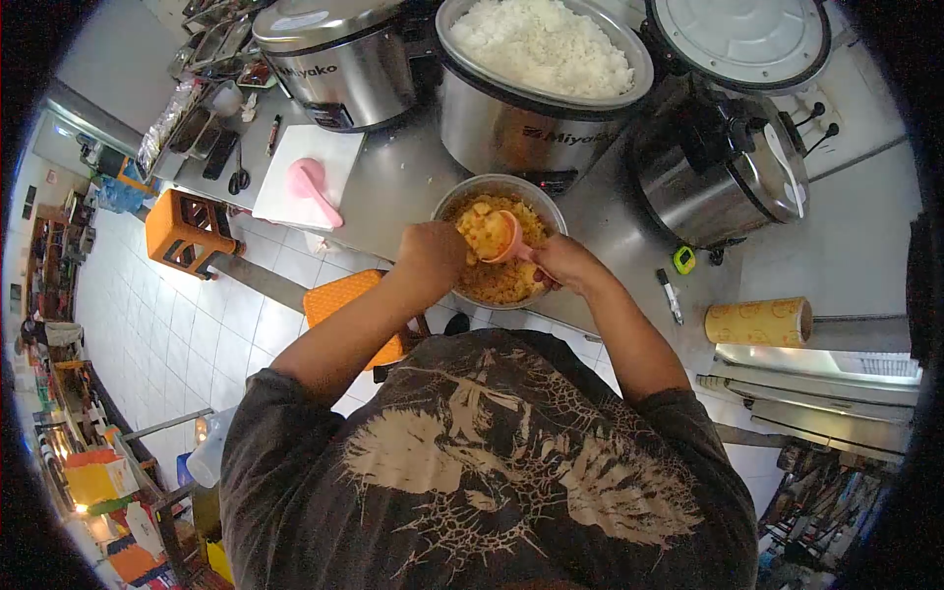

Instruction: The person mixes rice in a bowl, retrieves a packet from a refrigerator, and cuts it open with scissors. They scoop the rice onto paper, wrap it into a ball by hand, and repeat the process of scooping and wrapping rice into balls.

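Note:
A round metal bowl (556, 211) sits at the near edge of the counter, holding yellow-orange food (501, 283) with pale chunks in it. My right hand (570, 264) is closed around the handle of a pink ladle (515, 242). Its cup is full of the yellow food and lies over the middle of the bowl. My left hand (431, 256) is curled closed at the bowl's left side and overlaps the rim there. Its fingertips are hidden, and what they grip I cannot tell.
An open cooker of white rice (546, 49) stands behind the bowl, between two other cookers (344, 74) (708, 167). A pink rice paddle (311, 187) rests on a white board (280, 192) at left. Right are a marker (670, 295), a yellow timer (683, 260) and a film roll (757, 322).

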`<state>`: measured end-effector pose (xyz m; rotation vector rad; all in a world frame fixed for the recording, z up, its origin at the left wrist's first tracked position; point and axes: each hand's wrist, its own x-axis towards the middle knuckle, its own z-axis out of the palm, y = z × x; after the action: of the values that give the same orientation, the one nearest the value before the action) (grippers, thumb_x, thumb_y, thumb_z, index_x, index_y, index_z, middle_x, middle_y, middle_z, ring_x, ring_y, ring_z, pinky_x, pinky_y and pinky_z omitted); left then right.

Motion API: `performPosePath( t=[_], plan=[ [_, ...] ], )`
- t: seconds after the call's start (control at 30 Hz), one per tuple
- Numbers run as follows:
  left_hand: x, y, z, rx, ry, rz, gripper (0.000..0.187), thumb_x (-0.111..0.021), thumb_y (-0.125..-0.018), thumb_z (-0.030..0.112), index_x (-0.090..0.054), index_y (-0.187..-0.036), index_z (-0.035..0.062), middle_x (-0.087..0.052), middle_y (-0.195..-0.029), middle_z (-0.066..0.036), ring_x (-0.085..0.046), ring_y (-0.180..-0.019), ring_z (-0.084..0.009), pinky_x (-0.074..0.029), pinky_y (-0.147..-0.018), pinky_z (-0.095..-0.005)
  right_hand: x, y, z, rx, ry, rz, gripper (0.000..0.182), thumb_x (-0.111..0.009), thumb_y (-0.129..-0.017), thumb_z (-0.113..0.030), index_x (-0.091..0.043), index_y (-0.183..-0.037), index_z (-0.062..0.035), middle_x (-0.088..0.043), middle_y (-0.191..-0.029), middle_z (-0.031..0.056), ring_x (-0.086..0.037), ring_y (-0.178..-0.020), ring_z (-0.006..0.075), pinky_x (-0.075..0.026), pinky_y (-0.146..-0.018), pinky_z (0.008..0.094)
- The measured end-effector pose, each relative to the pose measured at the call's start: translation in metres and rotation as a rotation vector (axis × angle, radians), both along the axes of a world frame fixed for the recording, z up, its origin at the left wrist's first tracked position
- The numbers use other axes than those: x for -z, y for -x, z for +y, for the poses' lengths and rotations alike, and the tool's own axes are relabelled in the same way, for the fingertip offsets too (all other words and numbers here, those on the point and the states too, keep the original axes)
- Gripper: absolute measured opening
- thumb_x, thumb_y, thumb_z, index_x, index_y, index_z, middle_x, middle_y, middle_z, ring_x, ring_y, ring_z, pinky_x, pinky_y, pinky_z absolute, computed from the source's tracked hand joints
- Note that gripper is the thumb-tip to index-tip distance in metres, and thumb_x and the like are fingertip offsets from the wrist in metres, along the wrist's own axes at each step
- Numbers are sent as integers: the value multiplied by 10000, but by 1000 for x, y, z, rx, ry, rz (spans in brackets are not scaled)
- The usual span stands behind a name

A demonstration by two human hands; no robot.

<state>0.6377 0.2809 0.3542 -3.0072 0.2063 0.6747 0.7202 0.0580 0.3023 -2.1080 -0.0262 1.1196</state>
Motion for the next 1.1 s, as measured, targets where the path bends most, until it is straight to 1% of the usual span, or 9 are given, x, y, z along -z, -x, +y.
performPosePath(
  t=[0.17, 0.27, 0.37, 0.43, 0.57, 0.67, 0.93, 1.03, 1.1],
  plan=[
    [-34, 30, 15, 13, 81, -176, 209, -570, -865, 114, -654, -995, -25, -694, -906, -206, -701, -885, -346, -578, -726, -468, -20, 7, -36, 79, -133, 86, 274, -528, -1008, -233, -684, -1065, -15, -640, -764, 66, -536, -534, 137, -429, -460, 296],
    [9, 32, 19, -130, 238, -380, 237, -549, -870, 75, -577, -1067, -54, -671, -858, -222, -687, -860, -376, -573, -732, -484, -23, 19, -44, 120, -162, 84, 285, -520, -1017, -243, -671, -1096, -15, -630, -763, 55, -523, -528, 120, -408, -450, 277],
    [27, 31, -2, -75, 308, -248, 361, -512, -892, 62, -525, -1219, -92, -648, -1024, -274, -696, -869, -378, -585, -723, -455, -20, 29, -36, 210, -227, 120, 290, -528, -1024, -274, -659, -1077, -20, -606, -743, 38, -514, -527, 104, -379, -438, 266],
    [33, 31, -21, -94, 334, -204, 361, -508, -888, 52, -525, -1214, -102, -657, -997, -287, -696, -872, -384, -583, -728, -448, -20, 36, -29, 344, -351, 204, 291, -544, -1024, -301, -660, -1039, -34, -583, -719, 23, -503, -523, 96, -362, -432, 266],
    [27, 28, -27, -104, 410, -111, 399, -501, -883, 48, -505, -1246, -118, -673, -932, -302, -695, -879, -390, -576, -739, -458, -29, 44, -13, 270, -305, 123, 351, -585, -998, -363, -616, -859, -42, -546, -664, 3, -479, -494, 104, -367, -421, 272],
    [46, 27, -20, -56, 412, -131, 403, -496, -893, 62, -512, -1270, -80, -684, -890, -284, -694, -888, -392, -569, -754, -477, -33, 43, -13, 262, -315, 120, 274, -578, -1012, -302, -616, -915, -49, -530, -657, -17, -459, -490, 76, -331, -418, 258],
    [10, 32, -6, -218, 431, -286, 398, -500, -913, 88, -519, -1294, -23, -687, -935, -254, -692, -873, -397, -563, -756, -489, -39, 24, -43, 191, -337, 175, 224, -543, -1014, -240, -607, -911, -51, -547, -699, -8, -454, -497, 65, -309, -407, 236],
    [21, 35, -21, -230, 460, -229, 428, -506, -912, 92, -505, -1324, -23, -687, -945, -249, -691, -873, -399, -561, -750, -492, -45, 32, -30, 195, -342, 163, 427, -621, -972, -447, -568, -739, -93, -489, -581, -23, -434, -442, 89, -319, -396, 255],
    [37, 32, -23, -190, 484, -223, 443, -505, -911, 88, -498, -1341, -18, -687, -954, -249, -689, -868, -406, -560, -744, -494, -51, 40, -13, 227, -353, 174, 433, -628, -968, -447, -559, -726, -94, -482, -575, -26, -433, -442, 88, -320, -395, 250]
  ],
)
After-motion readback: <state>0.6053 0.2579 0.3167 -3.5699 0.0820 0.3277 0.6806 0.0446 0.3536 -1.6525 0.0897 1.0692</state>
